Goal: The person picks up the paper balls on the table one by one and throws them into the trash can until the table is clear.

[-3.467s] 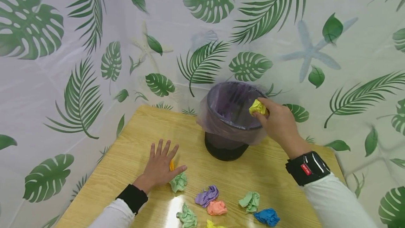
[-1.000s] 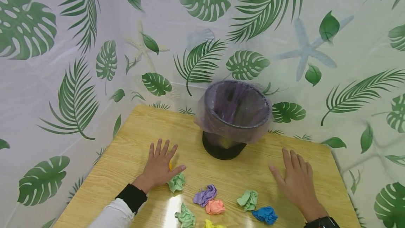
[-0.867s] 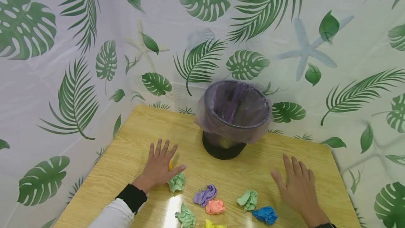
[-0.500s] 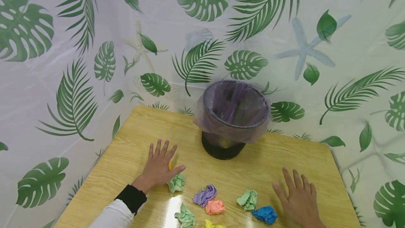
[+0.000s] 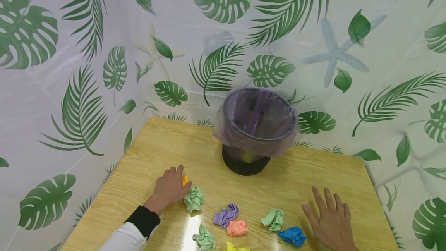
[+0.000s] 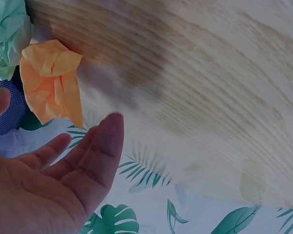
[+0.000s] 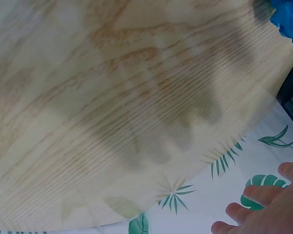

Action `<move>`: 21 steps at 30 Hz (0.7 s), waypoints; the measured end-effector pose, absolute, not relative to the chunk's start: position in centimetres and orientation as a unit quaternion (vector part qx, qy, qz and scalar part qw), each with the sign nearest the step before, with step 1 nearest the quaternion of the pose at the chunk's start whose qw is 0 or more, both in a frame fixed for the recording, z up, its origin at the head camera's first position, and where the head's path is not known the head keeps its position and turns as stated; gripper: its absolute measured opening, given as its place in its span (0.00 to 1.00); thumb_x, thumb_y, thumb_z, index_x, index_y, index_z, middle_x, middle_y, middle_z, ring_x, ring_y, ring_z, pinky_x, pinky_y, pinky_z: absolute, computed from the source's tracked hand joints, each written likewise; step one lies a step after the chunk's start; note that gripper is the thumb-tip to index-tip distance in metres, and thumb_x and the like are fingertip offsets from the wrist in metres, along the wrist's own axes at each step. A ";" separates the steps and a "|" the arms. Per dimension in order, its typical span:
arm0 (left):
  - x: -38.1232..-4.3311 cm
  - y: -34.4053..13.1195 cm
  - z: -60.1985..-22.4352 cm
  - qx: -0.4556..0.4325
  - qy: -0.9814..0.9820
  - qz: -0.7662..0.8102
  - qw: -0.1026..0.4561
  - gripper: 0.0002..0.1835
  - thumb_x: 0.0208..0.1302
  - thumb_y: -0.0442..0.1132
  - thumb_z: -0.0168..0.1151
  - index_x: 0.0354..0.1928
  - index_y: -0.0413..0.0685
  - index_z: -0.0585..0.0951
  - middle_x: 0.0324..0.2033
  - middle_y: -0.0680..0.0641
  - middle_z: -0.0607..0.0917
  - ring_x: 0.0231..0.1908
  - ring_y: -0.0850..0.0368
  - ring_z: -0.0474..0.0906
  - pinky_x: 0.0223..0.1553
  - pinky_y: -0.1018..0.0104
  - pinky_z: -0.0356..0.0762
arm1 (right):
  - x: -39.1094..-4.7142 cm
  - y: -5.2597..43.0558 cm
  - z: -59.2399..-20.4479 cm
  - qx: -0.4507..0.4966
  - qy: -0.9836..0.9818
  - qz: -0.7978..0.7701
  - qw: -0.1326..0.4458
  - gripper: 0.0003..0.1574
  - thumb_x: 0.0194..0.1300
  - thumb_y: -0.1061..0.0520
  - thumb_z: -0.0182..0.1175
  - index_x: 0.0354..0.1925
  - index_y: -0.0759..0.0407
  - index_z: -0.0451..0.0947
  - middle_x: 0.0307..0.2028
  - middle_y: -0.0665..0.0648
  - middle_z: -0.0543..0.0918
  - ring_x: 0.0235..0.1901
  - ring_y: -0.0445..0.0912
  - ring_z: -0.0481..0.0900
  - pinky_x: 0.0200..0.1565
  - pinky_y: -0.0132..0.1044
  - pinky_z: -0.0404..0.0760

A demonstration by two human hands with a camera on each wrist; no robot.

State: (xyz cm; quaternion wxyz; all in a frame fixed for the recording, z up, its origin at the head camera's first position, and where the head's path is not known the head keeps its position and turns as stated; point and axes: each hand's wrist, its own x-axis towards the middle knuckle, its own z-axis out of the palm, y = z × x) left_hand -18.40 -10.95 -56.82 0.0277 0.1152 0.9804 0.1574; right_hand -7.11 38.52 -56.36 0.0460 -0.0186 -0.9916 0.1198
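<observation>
In the head view my left hand (image 5: 170, 187) is by an orange crumpled paper ball (image 5: 184, 181), its fingers bent. The left wrist view shows the orange ball (image 6: 52, 83) beyond the fingers, apparently not gripped. Beside it lies a light green paper ball (image 5: 193, 199). My right hand (image 5: 331, 222), fingers spread, holds nothing at the right of the table, near a blue paper ball (image 5: 292, 236). A black bin (image 5: 245, 165) with a translucent purple liner (image 5: 275, 148) stands at the back of the table.
A purple paper ball (image 5: 225, 215), a coral one (image 5: 237, 227) and a second light green one (image 5: 204, 238) lie at the front of the wooden table (image 5: 156, 142). Another green ball (image 5: 273, 220) is near the blue one. A yellow ball (image 5: 235, 247) is cut by the frame edge.
Earlier my right hand held a yellow paper ball over the bin; now it is lower right with nothing in it. My left fingers, spread flat before, are drawn in by the orange ball.
</observation>
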 end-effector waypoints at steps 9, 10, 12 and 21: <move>-18.3 -10.8 -57.6 0.146 0.972 0.181 0.043 0.25 0.69 0.46 0.68 0.58 0.34 0.78 0.40 0.37 0.80 0.27 0.49 0.80 0.28 0.56 0.82 | -7.1 38.4 -56.8 -0.015 -0.991 0.119 0.055 0.45 0.77 0.32 0.48 0.79 0.56 0.58 0.71 0.80 0.59 0.67 0.82 0.52 0.60 0.81 0.47; -18.3 -10.8 -57.7 0.151 0.970 0.186 0.039 0.23 0.68 0.44 0.69 0.56 0.34 0.79 0.40 0.37 0.80 0.26 0.50 0.80 0.27 0.57 0.82 | -7.1 38.4 -56.8 -0.016 -0.991 0.119 0.053 0.45 0.77 0.32 0.48 0.79 0.56 0.58 0.71 0.80 0.59 0.67 0.82 0.52 0.60 0.81 0.47; -18.4 -10.8 -57.8 0.158 0.967 0.195 0.029 0.21 0.66 0.42 0.71 0.53 0.35 0.80 0.38 0.38 0.80 0.25 0.52 0.79 0.26 0.58 0.81 | -7.0 38.4 -56.8 -0.018 -0.991 0.120 0.047 0.46 0.77 0.31 0.48 0.79 0.56 0.58 0.71 0.80 0.58 0.67 0.82 0.51 0.60 0.82 0.46; -18.9 -10.5 -57.2 0.165 0.960 0.224 -0.015 0.19 0.64 0.38 0.72 0.53 0.35 0.80 0.41 0.37 0.80 0.27 0.52 0.80 0.29 0.60 0.83 | -6.9 38.4 -56.8 -0.024 -0.992 0.118 0.024 0.47 0.78 0.31 0.47 0.79 0.56 0.57 0.72 0.81 0.56 0.67 0.82 0.50 0.61 0.82 0.45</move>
